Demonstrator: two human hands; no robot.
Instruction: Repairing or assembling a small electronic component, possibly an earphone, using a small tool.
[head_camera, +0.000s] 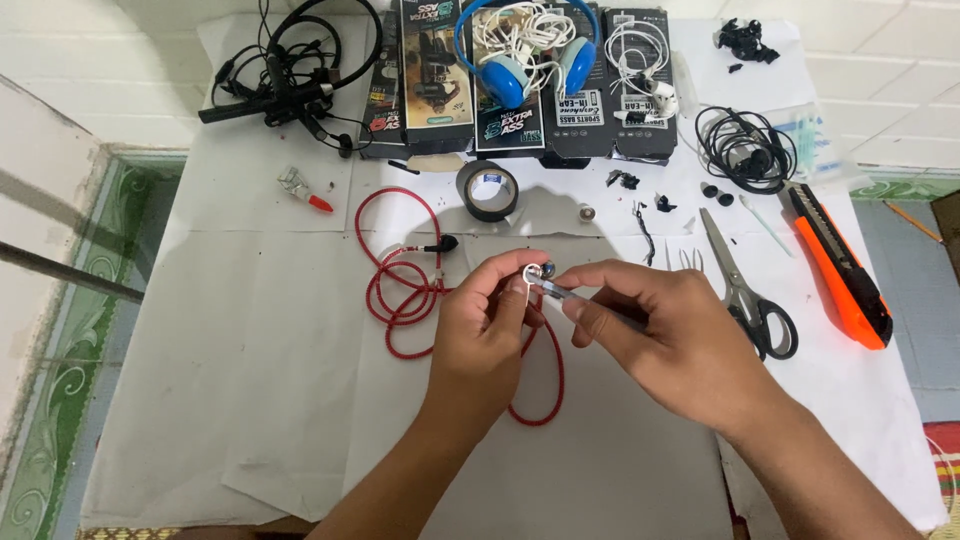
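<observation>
tweezers (570, 294) tip-left toward earbud (530, 277)

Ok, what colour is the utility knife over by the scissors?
Bright orange with black parts: the utility knife shows best in the head view, right of the scissors.

Red cable (400, 290) partly hidden behind hands; small black bits (622, 180) (too tiny) unidentifiable.

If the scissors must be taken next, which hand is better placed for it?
Probably the right hand. The scissors lie just beside it, while the left hand is farther off and pinches the small earbud part on the red cable.
</observation>
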